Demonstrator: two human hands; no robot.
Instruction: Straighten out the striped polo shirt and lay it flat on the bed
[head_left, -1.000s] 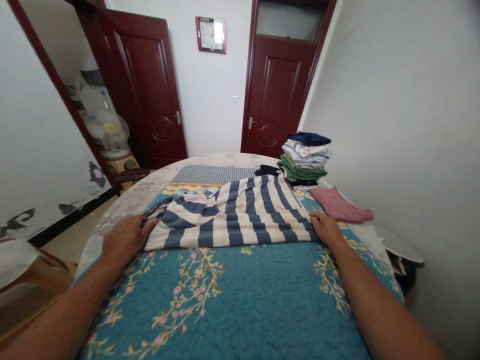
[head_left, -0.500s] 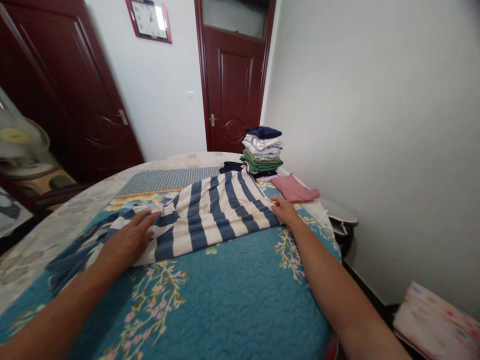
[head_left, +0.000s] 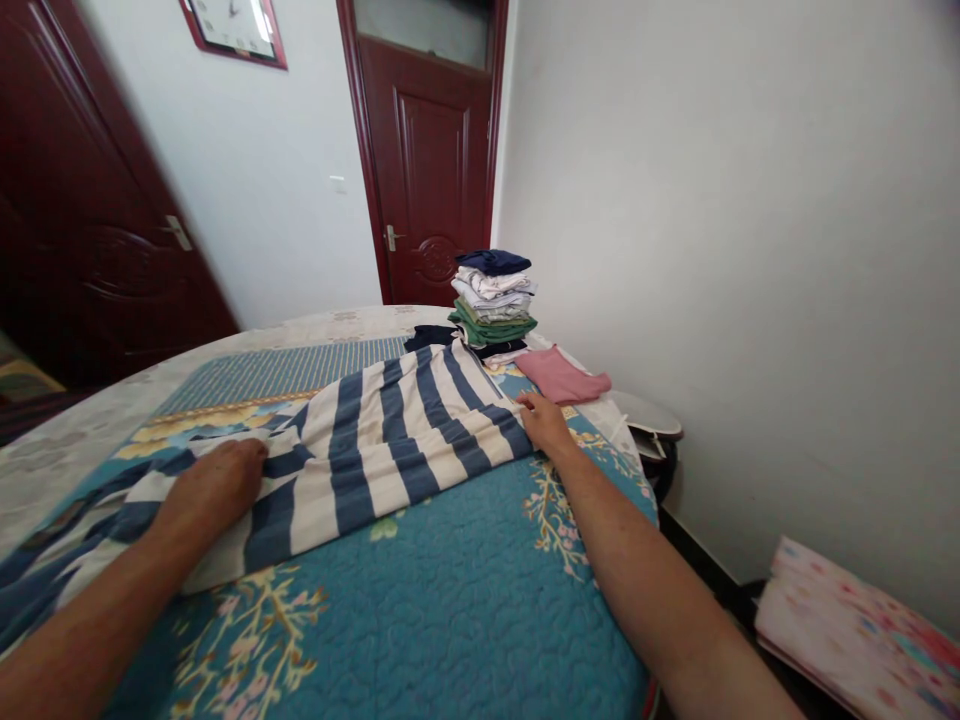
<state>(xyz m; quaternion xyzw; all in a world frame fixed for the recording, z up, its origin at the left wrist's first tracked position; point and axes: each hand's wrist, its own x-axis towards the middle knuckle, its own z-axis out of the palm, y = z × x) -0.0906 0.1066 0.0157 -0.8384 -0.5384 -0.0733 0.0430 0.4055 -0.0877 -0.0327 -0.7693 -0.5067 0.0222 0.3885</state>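
A blue-and-white striped garment (head_left: pixel 397 440) stretches across the teal floral quilt (head_left: pixel 435 610), running from the lower left to the stack at the back. Rumpled folds lie at its left end. My left hand (head_left: pixel 223 483) is closed on the cloth near that end, its fingertips curled under and partly hidden. At the garment's right edge, my right hand (head_left: pixel 546 425) pinches the hem between thumb and fingers. The cloth between my two hands lies fairly flat, with slight wrinkles along the near side.
Behind the garment rises a stack of folded clothes (head_left: pixel 495 300), with a dark cloth (head_left: pixel 431 336) beside it. A pink cloth (head_left: pixel 562 375) lies to its right. The round table's pale cover (head_left: pixel 300 328) shows at the back. A floral box-like item (head_left: pixel 855 620) sits low right.
My left hand has gone from spread fingers over the cloth to closed on it. My right hand keeps its pinch. The view has turned slightly right.
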